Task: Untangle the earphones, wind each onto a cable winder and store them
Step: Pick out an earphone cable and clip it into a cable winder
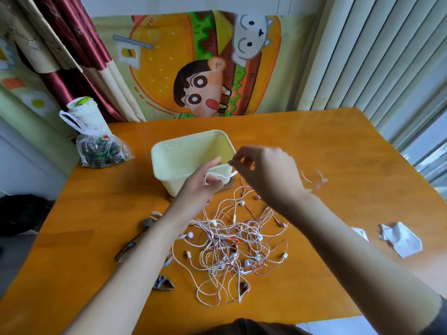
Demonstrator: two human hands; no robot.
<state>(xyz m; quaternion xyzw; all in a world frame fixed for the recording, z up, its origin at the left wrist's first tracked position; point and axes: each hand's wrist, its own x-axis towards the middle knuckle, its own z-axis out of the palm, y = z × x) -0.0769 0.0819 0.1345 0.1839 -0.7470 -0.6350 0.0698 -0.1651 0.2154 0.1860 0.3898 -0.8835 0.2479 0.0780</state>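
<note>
- The left hand (pixel 205 183) is raised over the table's middle with its fingers mostly straight. A white cable (pixel 219 175) loops across its thumb side, but I cannot tell whether it is pinched there or only draped.
- The right hand (pixel 264 171) is raised just beside it and blurred. Its fingertips (pixel 232 163) are drawn together in a pinch, apparently on the same white cable, whose end shows just below them.
- The short stretch of cable between the hands runs roughly left to right, in front of the near wall of the cream plastic bin (pixel 169 165).
- The tangle of earphones (pixel 232 245), white and pink cords knotted together, lies on the table (pixel 72 238) below both hands, towards the person and between the forearms. Cords rise from it towards the hands. Both hands are about equally near it, so pulling upwards and apart looks likely to draw one cord free.
- Grey pieces that look like cable winders (pixel 163 284) lie left of the tangle, nearer the left arm.
- A crumpled paper scrap (pixel 401 239) lies well apart to the right.
- A plastic bag (pixel 101 151) with a cup (pixel 82 112) behind it sits at the far left.
- Nothing stands between hands and bin.
</note>
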